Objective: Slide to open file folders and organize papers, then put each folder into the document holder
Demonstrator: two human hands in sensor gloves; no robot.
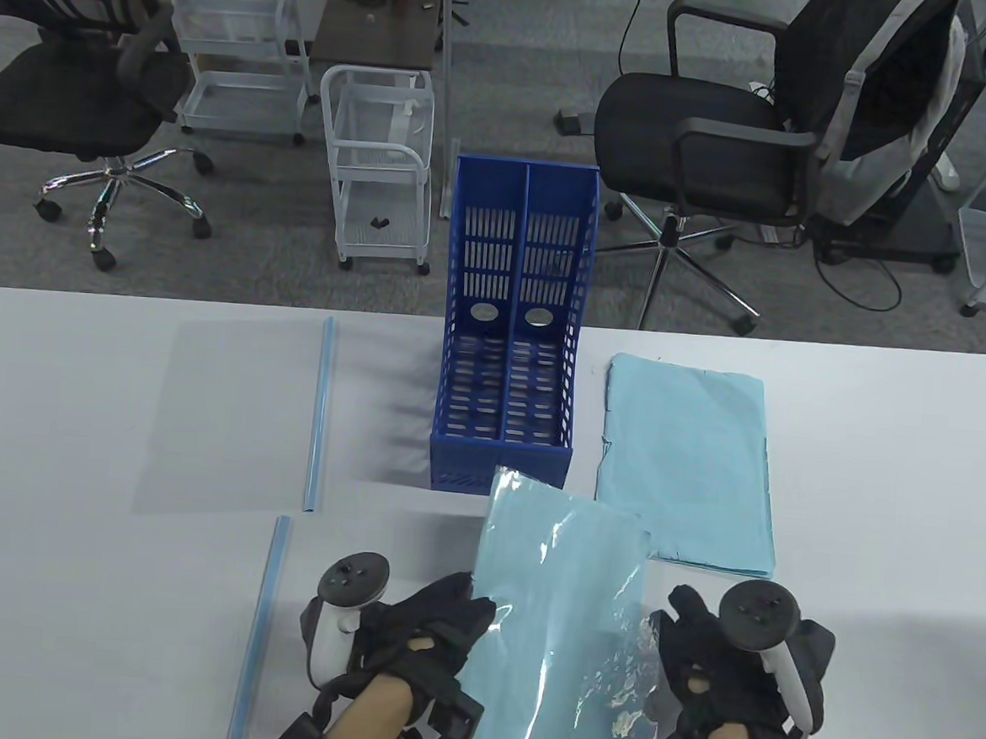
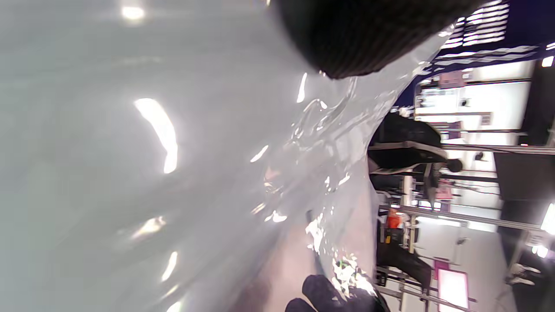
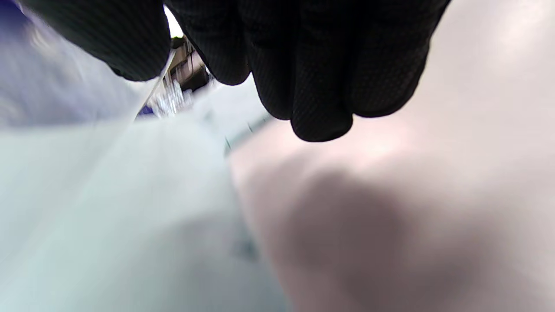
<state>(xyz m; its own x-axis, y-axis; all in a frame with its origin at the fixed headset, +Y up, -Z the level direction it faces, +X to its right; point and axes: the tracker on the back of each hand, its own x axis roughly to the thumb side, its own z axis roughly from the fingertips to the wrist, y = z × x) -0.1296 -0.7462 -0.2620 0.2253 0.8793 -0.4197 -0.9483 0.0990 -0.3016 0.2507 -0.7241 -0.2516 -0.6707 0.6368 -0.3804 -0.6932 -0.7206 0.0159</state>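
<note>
You've got both grips, left hand (image 1: 424, 635) & right hand (image 1: 713, 667), pinching the clear folder (image 1: 564, 619) w/ blue papers, tilted toward the document holder (image 1: 513, 329) at 12 o'clock, prob. to settle the sheets.

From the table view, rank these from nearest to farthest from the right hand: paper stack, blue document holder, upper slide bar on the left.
From the right hand:
1. Paper stack, just beyond it on the right.
2. Blue document holder, centre, further back.
3. Upper slide bar, far left.

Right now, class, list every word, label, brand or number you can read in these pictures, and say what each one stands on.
None can be read.
Folder, paper stack, holder, slide bars: no print shows.
Trackers on left hand and right hand: no readable marking.
Pink signs in the left wrist view's background: too blurred.
</note>
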